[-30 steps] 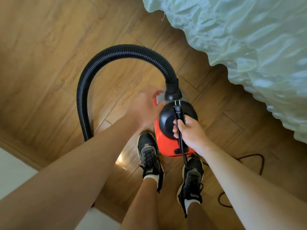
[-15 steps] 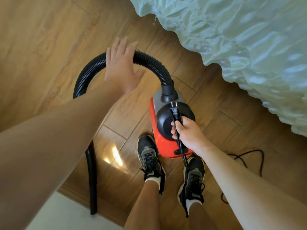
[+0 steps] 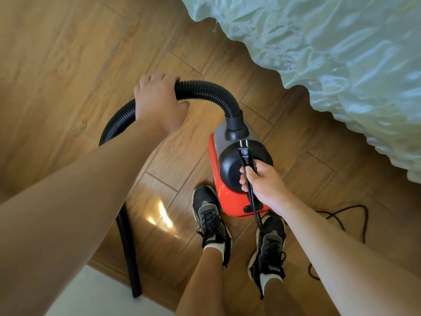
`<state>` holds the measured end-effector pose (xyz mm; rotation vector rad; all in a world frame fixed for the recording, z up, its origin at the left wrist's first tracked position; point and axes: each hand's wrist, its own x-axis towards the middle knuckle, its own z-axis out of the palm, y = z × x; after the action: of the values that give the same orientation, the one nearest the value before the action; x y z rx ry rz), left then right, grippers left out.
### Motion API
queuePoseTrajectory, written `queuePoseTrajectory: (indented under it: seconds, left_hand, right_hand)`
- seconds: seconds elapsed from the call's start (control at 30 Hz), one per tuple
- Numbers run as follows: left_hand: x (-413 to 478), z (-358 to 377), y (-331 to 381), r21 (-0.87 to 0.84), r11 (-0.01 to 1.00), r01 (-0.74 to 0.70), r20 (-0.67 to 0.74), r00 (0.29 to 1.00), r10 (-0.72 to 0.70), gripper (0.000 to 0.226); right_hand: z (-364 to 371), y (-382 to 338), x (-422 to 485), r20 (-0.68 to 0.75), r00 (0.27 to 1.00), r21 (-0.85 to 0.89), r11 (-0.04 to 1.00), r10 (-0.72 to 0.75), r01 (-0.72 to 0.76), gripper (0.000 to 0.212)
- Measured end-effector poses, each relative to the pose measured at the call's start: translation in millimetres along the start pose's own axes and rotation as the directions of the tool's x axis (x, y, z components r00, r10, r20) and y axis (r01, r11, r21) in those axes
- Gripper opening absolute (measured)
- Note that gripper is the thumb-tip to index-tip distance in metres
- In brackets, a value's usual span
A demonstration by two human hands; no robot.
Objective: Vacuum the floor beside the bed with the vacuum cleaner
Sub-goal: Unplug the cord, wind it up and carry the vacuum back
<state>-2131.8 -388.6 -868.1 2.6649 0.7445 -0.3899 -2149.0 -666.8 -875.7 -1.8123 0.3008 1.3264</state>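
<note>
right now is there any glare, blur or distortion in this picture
Head view: bright glare patch on the wood floor beside the left shoe; head view: wide-angle stretch makes the left forearm loom large and soft; head view: vacuum cleaner and power plug look sharp.

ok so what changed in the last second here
The left hand left the vacuum cleaner body, reached out open, and now grips the hose at the top of its arc. The right hand still holds the power cord on the vacuum's top; the body stays by the shoes.
</note>
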Motion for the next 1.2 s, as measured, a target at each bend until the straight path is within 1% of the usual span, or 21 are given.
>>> queuePoseTrajectory:
  seconds: [0.1,0.13,0.33,0.4,0.53,0.57,0.63,0.73,0.83,0.9,0.93,1.0,1.1,1.17,1.2]
  left_hand:
    - [-8.1,-3.0,-3.0,0.02,1.0,-0.003,0.007,1.0,0.003,0.02]
    - [-11.0,-2.7,-3.6,0.022,1.0,-0.003,0.02,1.0,0.002,0.018]
    - [-36.5,1.0,-6.3,-0.117,0.988,0.099,0.019,0.995,-0.098,0.025]
    - [-44.1,1.6,-5.5,-0.137,0.984,0.114,0.032,0.993,-0.11,0.026]
    - [-56.4,-0.4,1.2,-0.225,0.967,0.12,0.004,0.993,-0.122,0.021]
    - [-59.8,-1.2,3.1,-0.248,0.96,0.13,0.01,0.991,-0.132,0.023]
    - [-68.9,-3.7,7.0,-0.297,0.938,0.176,0.046,0.984,-0.17,0.033]
    - [-86.0,-5.6,9.0,-0.345,0.902,0.261,0.12,0.965,-0.233,0.06]
    - [-102.3,1.8,4.7,-0.358,0.894,0.269,0.169,0.961,-0.221,0.086]
    - [-111.9,8.5,3.4,-0.365,0.896,0.251,0.167,0.965,-0.202,0.096]
    - [-116.5,11.7,3.3,-0.376,0.895,0.238,0.15,0.969,-0.195,0.097]
    - [-124.5,17.6,1.8,-0.415,0.881,0.228,0.1,0.974,-0.204,0.093]
    - [-136.0,23.1,-3.8,-0.482,0.824,0.296,0.073,0.951,-0.3,0.077]
    - [-147.4,26.8,-4.7,-0.504,0.809,0.303,0.062,0.947,-0.315,0.07]
    - [-154.1,29.1,-4.3,-0.519,0.801,0.299,0.064,0.948,-0.312,0.071]
  right_hand:
    - [-0.6,-0.2,-0.9,-0.006,1.0,-0.012,1.0,-0.002,0.002,0.026]
    - [-0.7,0.0,-1.1,-0.007,1.0,-0.014,1.0,-0.004,0.004,0.026]
    - [0.1,0.0,-1.9,-0.012,1.0,-0.017,1.0,-0.014,0.014,0.026]
    - [-0.4,-0.8,-2.1,-0.011,1.0,-0.02,1.0,-0.011,0.011,0.026]
    - [-0.6,-1.2,-2.7,-0.01,1.0,-0.031,0.999,-0.008,0.008,0.025]
    - [-0.3,-1.2,-2.9,-0.013,1.0,-0.034,0.999,-0.009,0.009,0.025]
    - [-0.1,-1.4,-3.3,-0.018,1.0,-0.043,0.999,-0.015,0.015,0.024]
    - [0.4,-3.1,-4.6,-0.021,1.0,-0.046,0.999,-0.022,0.021,0.025]
    - [0.9,-4.6,-6.7,-0.022,0.999,-0.05,0.998,-0.028,0.026,0.026]
    - [1.1,-4.7,-7.6,-0.023,0.999,-0.048,0.998,-0.033,0.032,0.027]
    - [1.3,-4.5,-8.0,-0.024,0.999,-0.046,0.998,-0.035,0.033,0.027]
    - [1.8,-4.4,-8.9,-0.027,0.999,-0.041,0.998,-0.038,0.037,0.027]
    - [2.7,-3.2,-9.5,-0.031,0.999,-0.034,0.999,-0.037,0.036,0.026]
    - [3.3,-2.8,-9.8,-0.034,0.999,-0.023,0.999,-0.038,0.037,0.026]
    - [3.6,-2.7,-10.0,-0.035,0.999,-0.021,0.999,-0.039,0.038,0.026]
